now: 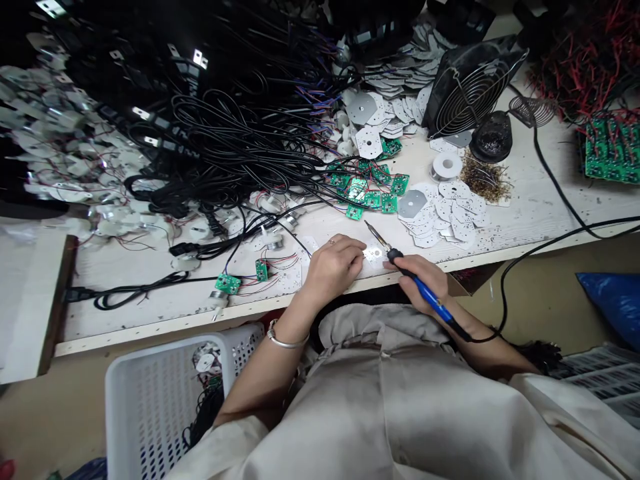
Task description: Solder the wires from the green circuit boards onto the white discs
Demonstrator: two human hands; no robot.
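Soldering iron (433,300) gripped in right hand (431,275), tip angled away from the body | left hand (336,267) curled at white perforated plate (371,256) near workbench (525,207) front edge, grip unclear | solder spool (447,165) farther back

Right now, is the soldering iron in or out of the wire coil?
Out: the right hand grips the soldering iron at the front edge of the workbench, well apart from the wire coil.

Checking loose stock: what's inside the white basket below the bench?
Inside the white basket: black cables and white pieces. Anything beneath them is covered; the left forearm blocks part of the view.
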